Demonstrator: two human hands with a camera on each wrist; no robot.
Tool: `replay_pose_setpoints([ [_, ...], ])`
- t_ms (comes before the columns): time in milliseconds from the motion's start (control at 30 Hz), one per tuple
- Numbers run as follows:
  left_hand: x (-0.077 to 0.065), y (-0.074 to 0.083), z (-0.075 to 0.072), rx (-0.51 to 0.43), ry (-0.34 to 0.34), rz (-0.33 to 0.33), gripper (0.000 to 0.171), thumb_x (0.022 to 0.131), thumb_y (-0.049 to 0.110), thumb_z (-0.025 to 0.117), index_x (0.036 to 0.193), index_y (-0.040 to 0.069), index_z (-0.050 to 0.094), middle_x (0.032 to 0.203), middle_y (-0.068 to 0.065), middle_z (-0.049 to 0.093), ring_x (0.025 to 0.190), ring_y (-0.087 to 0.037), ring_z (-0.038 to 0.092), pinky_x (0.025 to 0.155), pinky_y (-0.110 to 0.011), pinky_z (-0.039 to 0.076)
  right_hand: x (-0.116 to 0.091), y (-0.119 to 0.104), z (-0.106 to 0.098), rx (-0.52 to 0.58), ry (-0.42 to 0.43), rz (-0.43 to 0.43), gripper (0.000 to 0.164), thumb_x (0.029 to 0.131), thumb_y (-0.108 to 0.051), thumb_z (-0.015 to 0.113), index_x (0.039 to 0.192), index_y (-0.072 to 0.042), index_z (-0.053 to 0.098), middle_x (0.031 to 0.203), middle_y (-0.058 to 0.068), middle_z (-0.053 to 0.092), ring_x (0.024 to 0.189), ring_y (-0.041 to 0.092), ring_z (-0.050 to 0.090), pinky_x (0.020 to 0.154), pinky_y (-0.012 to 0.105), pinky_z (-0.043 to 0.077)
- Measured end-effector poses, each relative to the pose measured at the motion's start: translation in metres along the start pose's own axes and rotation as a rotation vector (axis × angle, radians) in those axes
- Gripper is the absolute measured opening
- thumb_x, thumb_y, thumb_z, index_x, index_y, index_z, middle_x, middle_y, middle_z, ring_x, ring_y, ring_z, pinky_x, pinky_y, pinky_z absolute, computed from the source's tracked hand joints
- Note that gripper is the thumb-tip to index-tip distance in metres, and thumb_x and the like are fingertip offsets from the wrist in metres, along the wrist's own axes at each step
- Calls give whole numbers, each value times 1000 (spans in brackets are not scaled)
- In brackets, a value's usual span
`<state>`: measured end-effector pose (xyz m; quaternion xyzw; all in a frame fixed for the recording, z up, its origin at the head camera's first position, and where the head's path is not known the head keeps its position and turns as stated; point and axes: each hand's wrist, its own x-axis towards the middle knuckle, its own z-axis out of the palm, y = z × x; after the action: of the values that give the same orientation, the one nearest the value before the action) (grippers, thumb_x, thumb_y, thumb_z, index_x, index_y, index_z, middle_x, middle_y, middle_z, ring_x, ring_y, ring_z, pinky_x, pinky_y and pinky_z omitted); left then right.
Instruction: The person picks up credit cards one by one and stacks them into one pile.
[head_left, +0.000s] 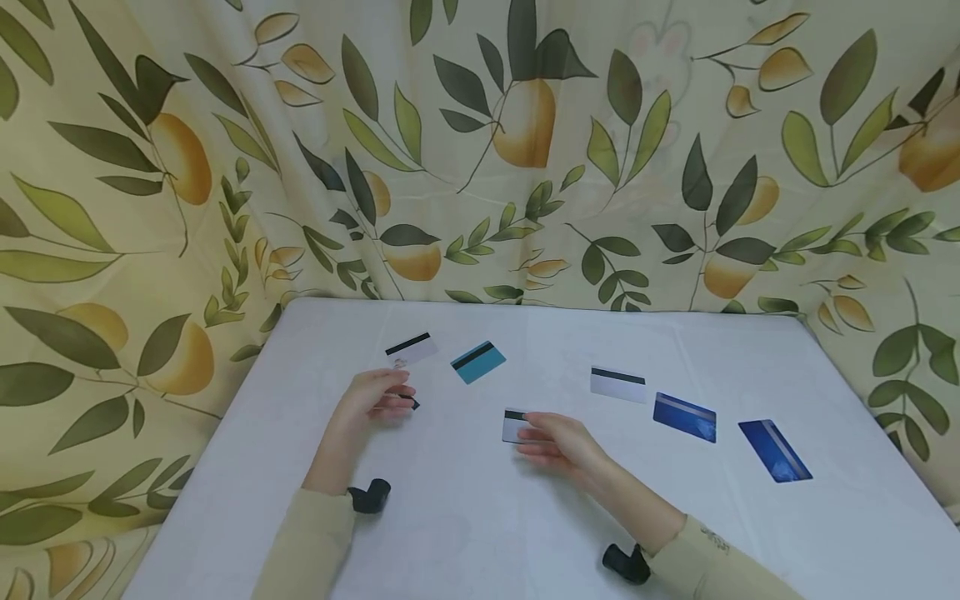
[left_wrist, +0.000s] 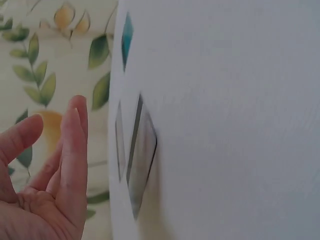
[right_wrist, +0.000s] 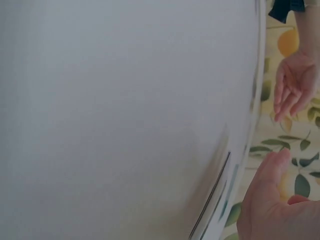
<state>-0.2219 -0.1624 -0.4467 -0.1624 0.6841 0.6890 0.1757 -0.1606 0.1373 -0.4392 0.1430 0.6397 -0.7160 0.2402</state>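
Observation:
My left hand [head_left: 373,395] hovers over a card with a dark stripe [head_left: 409,402], most of which it hides in the head view. In the left wrist view the fingers are loosely extended and hold nothing, while that pale striped card [left_wrist: 142,160] lies apart from them on the white table. The right hand [head_left: 564,446] is over another white card with a dark stripe [head_left: 513,426], covering its right part. The right wrist view shows the hand's fingers relaxed and apart from the card [right_wrist: 212,202], which appears nearly edge-on.
Behind the left hand are a white striped card [head_left: 416,347] and a teal card [head_left: 478,363]. To the right lie a white card [head_left: 617,387] and two blue cards [head_left: 685,417]. The white table [head_left: 465,533] meets a leaf-and-fruit patterned curtain [head_left: 465,233] at its far edge.

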Motion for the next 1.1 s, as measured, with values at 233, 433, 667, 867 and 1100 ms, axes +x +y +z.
replay_pose_setpoints([
  [233, 5, 0, -32, -38, 81, -6, 41, 90, 16, 57, 125, -4, 49, 82, -6, 68, 70, -16, 68, 68, -30, 57, 8, 9, 28, 36, -7, -29, 37, 93, -14, 49, 125, 6, 47, 104, 17, 61, 85, 23, 66, 78, 38, 54],
  [433, 7, -1, -50, -54, 90, -19, 43, 88, 18, 60, 125, -1, 49, 89, -7, 69, 82, -19, 67, 75, -31, 55, 16, 20, 49, 68, -40, -28, 36, 95, -13, 44, 127, 6, 43, 106, 18, 59, 89, 21, 64, 80, 39, 54],
  [667, 11, 2, -66, -18, 85, -22, 44, 89, 18, 59, 127, 0, 47, 85, -4, 69, 82, -18, 67, 75, -31, 55, 23, 25, 72, 106, -68, -36, 38, 97, -13, 41, 130, 6, 39, 116, 23, 55, 96, 22, 62, 85, 39, 52],
  [867, 13, 5, -75, -1, 88, -17, 45, 89, 15, 58, 128, -2, 45, 84, -2, 69, 81, -15, 67, 75, -30, 55, 27, 28, 91, 152, -74, -14, 40, 98, -14, 38, 133, 5, 36, 121, 23, 51, 102, 23, 59, 90, 41, 48],
  [1100, 16, 6, -81, 36, 65, -20, 47, 90, 16, 58, 129, -3, 43, 86, -2, 69, 82, -13, 67, 79, -30, 54, 34, 29, 111, 199, -44, 4, 43, 98, -18, 39, 134, 4, 33, 119, 22, 50, 108, 29, 56, 91, 43, 48],
])
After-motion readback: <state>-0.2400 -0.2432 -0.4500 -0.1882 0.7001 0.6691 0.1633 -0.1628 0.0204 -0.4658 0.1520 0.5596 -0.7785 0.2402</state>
